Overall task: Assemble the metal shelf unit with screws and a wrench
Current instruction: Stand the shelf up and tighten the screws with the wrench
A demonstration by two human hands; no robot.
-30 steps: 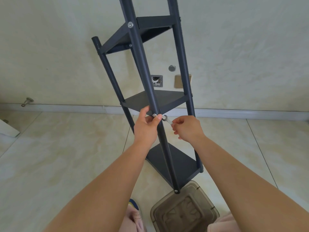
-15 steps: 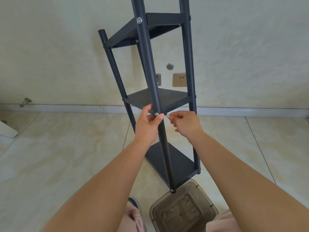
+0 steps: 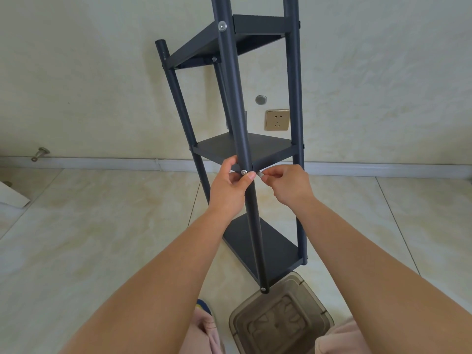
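- Dark metal shelf unit (image 3: 245, 149) stands upright on tiled floor (image 3: 102, 226), close to the wall, directly in front of the person; three shelves in view, four posts.
- Silver screw (image 3: 244, 172) sits in the near front post (image 3: 240, 118) at the middle shelf (image 3: 268, 146) level.
- Left hand (image 3: 227, 190) curled around the front post at the screw, thumb behind the post, a fingertip just beside the screw head; grasping the post.
- Right hand (image 3: 287, 183) just right of the post, fingers pinched on a small silvery wrench (image 3: 260, 174); only its tip shows, pointing toward the screw, contact with the screw can't be told.
- Another screw (image 3: 222, 26) visible higher on the same post at the top shelf (image 3: 258, 24).
- Bottom shelf (image 3: 275, 249) low, near the post feet.
- Translucent brown plastic container (image 3: 281, 320) on the floor just in front of the front post's foot, between the person's knees.
- Wall socket (image 3: 277, 120) and a round metal fitting (image 3: 260, 99) on the wall behind the unit.
- Metal door stop (image 3: 40, 153) at the baseboard, far left.
- White sheet-like object (image 3: 11, 198) at the left edge, well apart from the unit.
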